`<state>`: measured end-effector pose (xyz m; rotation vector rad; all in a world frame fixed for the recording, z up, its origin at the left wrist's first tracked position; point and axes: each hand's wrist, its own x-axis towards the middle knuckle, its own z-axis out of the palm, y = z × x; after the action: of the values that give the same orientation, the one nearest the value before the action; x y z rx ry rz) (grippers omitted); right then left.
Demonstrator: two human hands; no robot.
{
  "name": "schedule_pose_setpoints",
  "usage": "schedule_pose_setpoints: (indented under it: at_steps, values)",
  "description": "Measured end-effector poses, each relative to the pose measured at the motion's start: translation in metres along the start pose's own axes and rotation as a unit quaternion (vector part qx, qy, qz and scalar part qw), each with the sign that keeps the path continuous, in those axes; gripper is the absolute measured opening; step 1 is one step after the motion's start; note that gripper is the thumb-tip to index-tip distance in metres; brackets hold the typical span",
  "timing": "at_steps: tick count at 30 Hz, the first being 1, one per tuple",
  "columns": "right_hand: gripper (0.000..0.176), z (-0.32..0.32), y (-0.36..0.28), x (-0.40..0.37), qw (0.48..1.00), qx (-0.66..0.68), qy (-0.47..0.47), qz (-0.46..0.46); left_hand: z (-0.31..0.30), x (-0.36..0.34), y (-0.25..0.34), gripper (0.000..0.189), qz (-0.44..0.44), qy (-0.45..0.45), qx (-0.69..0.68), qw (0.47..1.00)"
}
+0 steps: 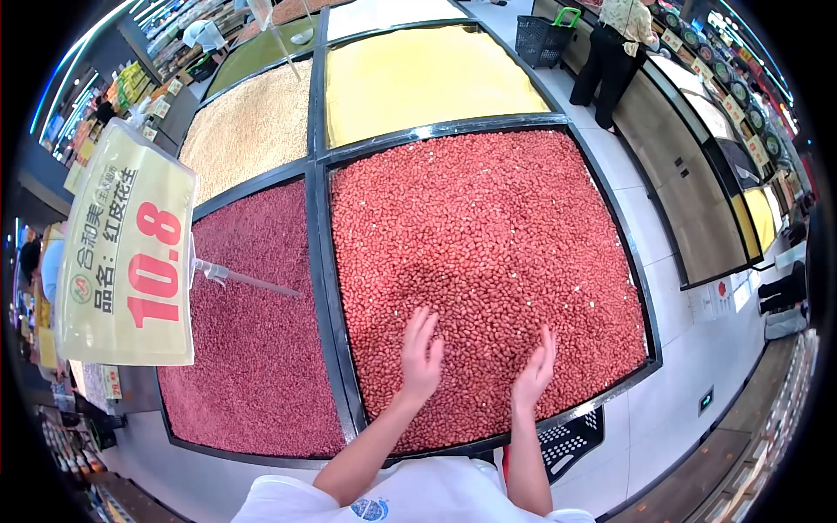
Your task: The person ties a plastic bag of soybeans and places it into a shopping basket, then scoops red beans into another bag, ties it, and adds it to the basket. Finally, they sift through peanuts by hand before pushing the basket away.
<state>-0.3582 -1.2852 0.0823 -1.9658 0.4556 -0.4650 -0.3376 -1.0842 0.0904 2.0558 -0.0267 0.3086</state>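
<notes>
Red-skinned peanuts (488, 227) fill the large bin in front of me. Over the near part of this bin, my left hand (422, 357) is held with its fingers stretched out and nothing in them. To its right, my right hand (534, 370) is also open, its fingers extended upward and the palm turned toward the left hand. Both hands are close over the peanuts, with a gap between them. A shallow hollow shows in the peanuts just beyond my left hand.
A bin of small dark red beans (253, 349) adjoins on the left, under a price sign (131, 253) on a clear rod. Yellow grain (427, 83) and pale grain (248, 122) lie beyond. A shopping basket (571, 440) is by my right side; a person (610, 52) stands far right.
</notes>
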Motion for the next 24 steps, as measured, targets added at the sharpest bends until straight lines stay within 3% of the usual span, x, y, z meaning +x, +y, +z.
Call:
schedule_pose_setpoints:
  at_steps: [7, 11, 19, 21, 24]
  values:
    - [0.045, -0.025, 0.035, -0.022, 0.995, -0.094, -0.026, -0.022, -0.033, -0.045, -0.064, 0.053, -0.06, -0.01, 0.143, 0.988]
    - [0.047, 0.0, 0.035, -0.032, 0.997, -0.059, -0.047, 0.005, -0.007, -0.041, -0.054, 0.051, -0.141, -0.003, 0.038, 0.989]
    - [0.062, 0.065, 0.014, -0.015, 0.997, 0.044, 0.051, 0.026, 0.06, 0.009, -0.025, 0.053, -0.124, 0.08, -0.084, 0.985]
    - [0.065, 0.073, 0.007, -0.004, 0.994, 0.067, 0.07, 0.044, 0.07, 0.018, -0.017, 0.054, -0.155, 0.098, -0.098, 0.978]
    - [0.064, 0.082, -0.007, 0.01, 0.98, 0.133, 0.077, 0.125, 0.082, 0.037, -0.004, 0.053, -0.193, 0.121, -0.178, 0.957]
